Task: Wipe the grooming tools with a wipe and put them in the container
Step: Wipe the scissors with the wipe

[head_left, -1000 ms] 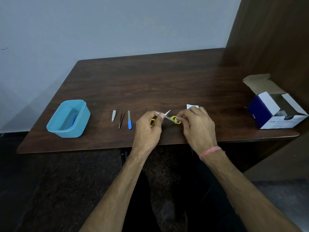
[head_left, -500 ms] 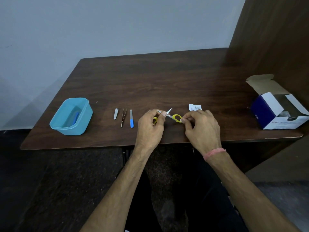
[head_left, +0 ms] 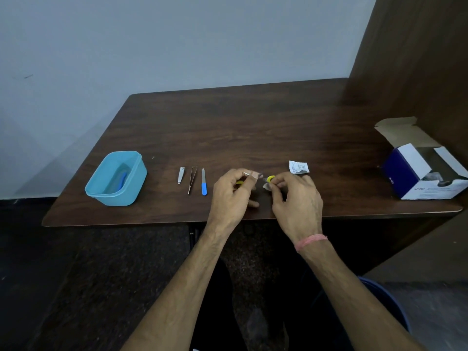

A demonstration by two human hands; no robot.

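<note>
Nearest the viewer, both forearms reach over the front edge of the dark wooden tabletop (head_left: 253, 117), the right wrist wearing a pink band (head_left: 311, 241). The left hand (head_left: 231, 195) has its fingers curled round the yellow-handled scissors (head_left: 271, 178), one yellow loop showing at its thumb and the other between the hands. The right hand (head_left: 296, 196) pinches a small wipe (head_left: 266, 186) against the scissors by that second loop; the blades are blurred and mostly hidden by the fingers. Just left of the hands lie three tools in a row, apart from one another: a blue-handled nail file (head_left: 203, 182), thin tweezers (head_left: 192, 179) and a small nail clipper (head_left: 180, 175). Farther left, near the tabletop's left edge, sits the light blue container (head_left: 116, 178), open, with a blue item inside. Just beyond the right hand lies a torn white wrapper (head_left: 298, 167). At the far right edge stands an open blue-and-white box (head_left: 425, 171), against a brown wooden panel (head_left: 417, 59). The back half of the tabletop is bare wood up to a grey wall (head_left: 177, 41).
</note>
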